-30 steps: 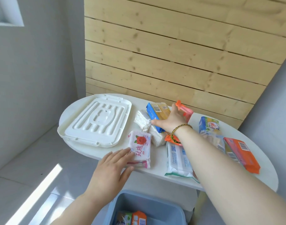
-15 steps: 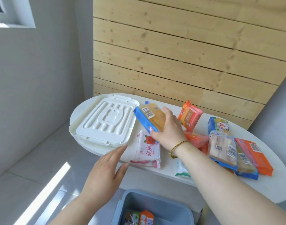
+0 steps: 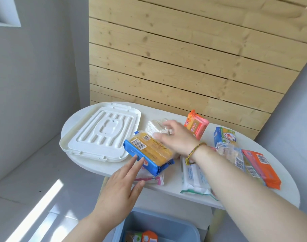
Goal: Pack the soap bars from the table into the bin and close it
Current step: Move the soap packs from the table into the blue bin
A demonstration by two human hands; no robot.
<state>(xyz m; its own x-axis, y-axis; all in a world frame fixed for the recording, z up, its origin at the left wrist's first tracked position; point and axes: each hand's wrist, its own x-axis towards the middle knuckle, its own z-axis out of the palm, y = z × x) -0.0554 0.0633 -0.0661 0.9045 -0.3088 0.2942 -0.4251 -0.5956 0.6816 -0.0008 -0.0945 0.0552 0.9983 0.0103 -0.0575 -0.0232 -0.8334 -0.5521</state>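
1. Pale pine planks formed the back wall, and a white oval table [image 3: 114,169] stood before them on a grey tiled floor.
2. A white ribbed plastic bin lid [image 3: 101,132] was laid flat on the table's left part.
3. A yellow soap bar in a blue-edged clear wrapper [image 3: 147,151] was seen tilted above the table's near edge, over a pink-and-white wrapped bar [image 3: 153,179].
4. The left hand [image 3: 117,191] was held open, its fingertips [image 3: 138,158] touching the blue edge of that wrapper; nothing was gripped by it.
5. The right hand [image 3: 177,138], a braided bracelet [image 3: 193,152] on its wrist, was blurred with fingers spread over the yellow bar and a white crumpled packet [image 3: 155,125]; whether anything was grasped could not be told.
6. Other wrapped bars were left on the table: an orange-and-pink one [image 3: 195,126], a blue-and-green one [image 3: 224,136], a clear-wrapped one [image 3: 230,153], an orange one [image 3: 261,167] and a white-and-green one [image 3: 193,179].
7. A grey-blue plastic bin [image 3: 166,224] was placed below the table, open, with a few colourful bars inside.
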